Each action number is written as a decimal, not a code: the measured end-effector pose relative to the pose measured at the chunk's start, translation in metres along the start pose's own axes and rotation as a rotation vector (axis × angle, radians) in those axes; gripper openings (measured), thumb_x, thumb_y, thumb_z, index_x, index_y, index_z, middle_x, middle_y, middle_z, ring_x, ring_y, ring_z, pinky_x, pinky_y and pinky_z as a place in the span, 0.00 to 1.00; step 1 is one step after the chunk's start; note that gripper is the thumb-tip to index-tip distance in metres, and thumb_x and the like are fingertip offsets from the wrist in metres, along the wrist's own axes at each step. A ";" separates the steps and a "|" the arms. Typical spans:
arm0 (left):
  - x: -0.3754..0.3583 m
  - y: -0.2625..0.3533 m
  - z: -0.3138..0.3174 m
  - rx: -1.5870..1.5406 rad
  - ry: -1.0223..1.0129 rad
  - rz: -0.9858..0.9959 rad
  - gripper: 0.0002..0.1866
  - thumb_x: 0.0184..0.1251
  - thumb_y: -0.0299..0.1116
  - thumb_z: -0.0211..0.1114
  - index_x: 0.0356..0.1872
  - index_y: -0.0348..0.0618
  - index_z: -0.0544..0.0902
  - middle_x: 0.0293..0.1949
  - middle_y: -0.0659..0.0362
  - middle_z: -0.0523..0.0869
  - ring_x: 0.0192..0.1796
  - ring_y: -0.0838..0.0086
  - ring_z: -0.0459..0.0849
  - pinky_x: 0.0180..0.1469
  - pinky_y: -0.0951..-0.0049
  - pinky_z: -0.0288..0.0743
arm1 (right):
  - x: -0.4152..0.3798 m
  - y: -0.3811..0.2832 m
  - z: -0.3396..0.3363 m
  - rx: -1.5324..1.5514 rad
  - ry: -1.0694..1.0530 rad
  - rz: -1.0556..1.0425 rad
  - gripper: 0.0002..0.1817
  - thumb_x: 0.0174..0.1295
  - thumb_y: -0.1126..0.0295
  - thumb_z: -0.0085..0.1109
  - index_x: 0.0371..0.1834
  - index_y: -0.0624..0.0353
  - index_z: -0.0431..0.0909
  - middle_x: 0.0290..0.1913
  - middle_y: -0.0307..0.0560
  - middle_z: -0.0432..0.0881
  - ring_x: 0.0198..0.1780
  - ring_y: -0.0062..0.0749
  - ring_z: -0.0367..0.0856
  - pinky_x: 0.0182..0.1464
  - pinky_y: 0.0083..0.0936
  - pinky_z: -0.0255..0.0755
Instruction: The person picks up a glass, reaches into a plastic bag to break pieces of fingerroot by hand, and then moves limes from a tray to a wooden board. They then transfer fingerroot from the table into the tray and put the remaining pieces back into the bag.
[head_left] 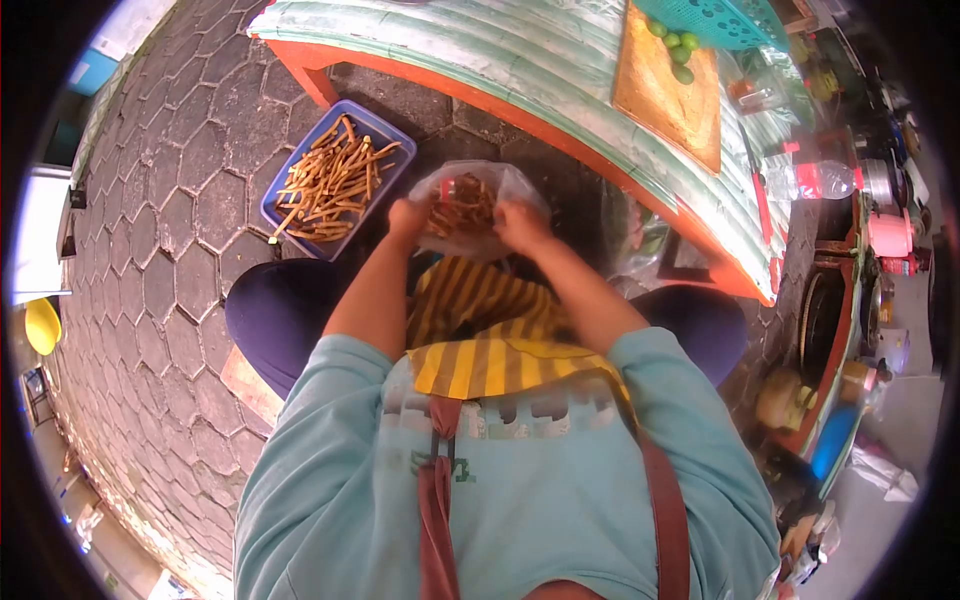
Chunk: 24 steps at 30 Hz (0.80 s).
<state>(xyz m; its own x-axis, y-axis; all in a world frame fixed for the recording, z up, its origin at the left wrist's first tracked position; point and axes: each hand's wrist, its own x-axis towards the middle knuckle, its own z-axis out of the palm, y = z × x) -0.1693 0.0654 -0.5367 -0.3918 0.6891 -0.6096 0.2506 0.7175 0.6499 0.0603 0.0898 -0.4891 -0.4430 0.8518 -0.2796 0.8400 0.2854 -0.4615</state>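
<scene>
A clear plastic bag (516,182) sits in front of me between my knees, its mouth spread wide. Inside lie several brown, thin root-like sticks (463,207) and a small red-and-white patch. My left hand (408,222) grips the bag's left rim, and my right hand (522,226) grips the right rim; both have their fingers closed on the plastic. Just left of the bag, a blue plastic tray (401,166) on the paving holds a heap of light-brown cut sticks (335,180), apart from my hands.
A low orange-edged table (480,50) stands ahead and to the right. It bears a wooden cutting board (655,90), green limes (682,56), a turquoise basket (735,22) and a plastic bottle (815,181). Hexagonal paving (165,220) spreads leftward. Cluttered shelves run along the right.
</scene>
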 end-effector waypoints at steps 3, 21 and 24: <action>-0.017 0.031 -0.006 -0.311 -0.125 -0.036 0.17 0.62 0.38 0.64 0.43 0.32 0.81 0.25 0.59 0.78 0.24 0.74 0.77 0.22 0.72 0.66 | -0.005 -0.021 -0.008 -0.012 0.062 -0.045 0.22 0.53 0.61 0.63 0.51 0.54 0.71 0.55 0.52 0.71 0.57 0.50 0.71 0.57 0.40 0.67; -0.003 0.098 -0.010 -0.697 -0.352 0.103 0.25 0.63 0.37 0.61 0.62 0.45 0.70 0.44 0.55 0.79 0.43 0.70 0.78 0.45 0.71 0.74 | 0.010 0.029 0.003 0.293 0.000 0.252 0.28 0.53 0.60 0.62 0.55 0.63 0.72 0.51 0.59 0.78 0.53 0.50 0.77 0.53 0.36 0.70; -0.020 0.098 -0.015 0.225 0.456 0.250 0.30 0.59 0.41 0.64 0.64 0.54 0.69 0.59 0.47 0.72 0.56 0.57 0.73 0.54 0.63 0.71 | 0.007 0.013 -0.006 0.484 0.001 0.227 0.19 0.57 0.65 0.59 0.49 0.63 0.77 0.46 0.57 0.81 0.49 0.45 0.79 0.49 0.34 0.72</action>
<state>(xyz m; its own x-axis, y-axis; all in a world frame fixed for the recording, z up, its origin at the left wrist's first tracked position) -0.1501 0.1205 -0.4546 -0.6268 0.7628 -0.1590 0.5479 0.5766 0.6061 0.0699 0.1021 -0.4922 -0.2664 0.8693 -0.4164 0.6736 -0.1411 -0.7255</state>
